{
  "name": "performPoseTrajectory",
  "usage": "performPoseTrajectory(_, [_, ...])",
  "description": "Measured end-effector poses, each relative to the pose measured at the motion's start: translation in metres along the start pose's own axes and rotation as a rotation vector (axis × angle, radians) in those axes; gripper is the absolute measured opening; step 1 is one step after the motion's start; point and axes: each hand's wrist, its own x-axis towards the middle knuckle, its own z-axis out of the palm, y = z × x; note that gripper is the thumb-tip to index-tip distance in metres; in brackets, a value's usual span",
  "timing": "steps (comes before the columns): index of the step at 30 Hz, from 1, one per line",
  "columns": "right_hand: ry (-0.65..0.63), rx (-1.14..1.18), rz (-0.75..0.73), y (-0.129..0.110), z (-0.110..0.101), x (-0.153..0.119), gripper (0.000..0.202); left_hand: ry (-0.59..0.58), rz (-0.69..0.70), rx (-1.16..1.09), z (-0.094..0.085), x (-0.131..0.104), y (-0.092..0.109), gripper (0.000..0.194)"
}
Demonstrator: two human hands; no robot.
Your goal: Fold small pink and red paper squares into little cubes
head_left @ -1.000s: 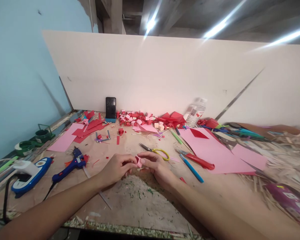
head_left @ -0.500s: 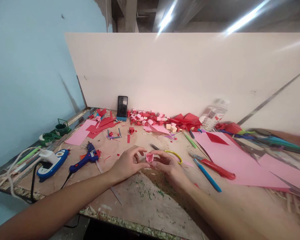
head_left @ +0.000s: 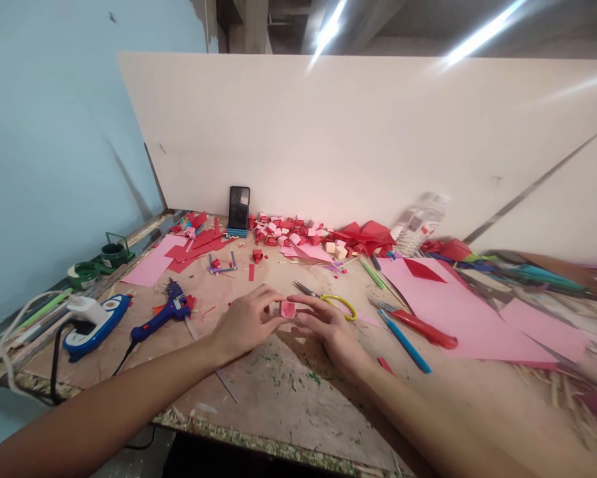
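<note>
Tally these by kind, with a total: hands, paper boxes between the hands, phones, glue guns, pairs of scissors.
Hands: 2, the left hand and right hand
Paper box between them: 1
Phone: 1
Glue gun: 1
Scissors: 1 pair
Total: 6

pink paper box [head_left: 287, 309] | turned | now shows a squarish face head-on

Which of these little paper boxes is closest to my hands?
The pink box between your left hand and right hand; the other boxes lie farther back, most of them in the pile before the white board.
</note>
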Motion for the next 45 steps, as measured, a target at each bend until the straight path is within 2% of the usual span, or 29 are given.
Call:
performPoseTrajectory(3, [0.024,-0.154,-0.037,-0.001,0.000,0.001,0.043,-0.007,0.037,0.051,0.000,-0.001,0.000,0.023])
performPoseTrajectory(6, [-0.050,-0.404,-0.056,0.001,0.001,0.003,0.032,-0.034,0.108,0.100,-0.001,-0.002,0.002,0.018])
performPoseTrajectory(9, [-0.075,-0.537,-0.011,0.002,0.003,0.003,0.042,-0.078,0.226,0.151,-0.002,-0.002,0.003,0.018])
performPoseTrajectory(12, [-0.104,-0.510,0.063,-0.001,0.004,0.004,0.041,-0.119,0.317,0.181,-0.003,-0.001,0.002,0.021])
performPoseTrajectory(17, [-0.188,-0.442,0.125,-0.006,0.008,0.005,0.038,-0.209,0.392,0.223,-0.003,-0.003,0.000,0.027])
performPoseTrajectory(28, [-0.271,-0.340,0.108,-0.005,0.003,0.005,0.027,-0.231,0.409,0.211,-0.001,-0.004,-0.003,0.026])
performPoseTrajectory(37, [-0.211,-0.363,0.091,-0.001,0.004,0.005,0.032,-0.245,0.408,0.188,-0.001,-0.004,0.000,0.026])
performPoseTrajectory(45, [-0.266,-0.271,0.185,-0.010,0.009,0.005,0.025,-0.219,0.417,0.214,-0.002,-0.004,-0.002,0.029])
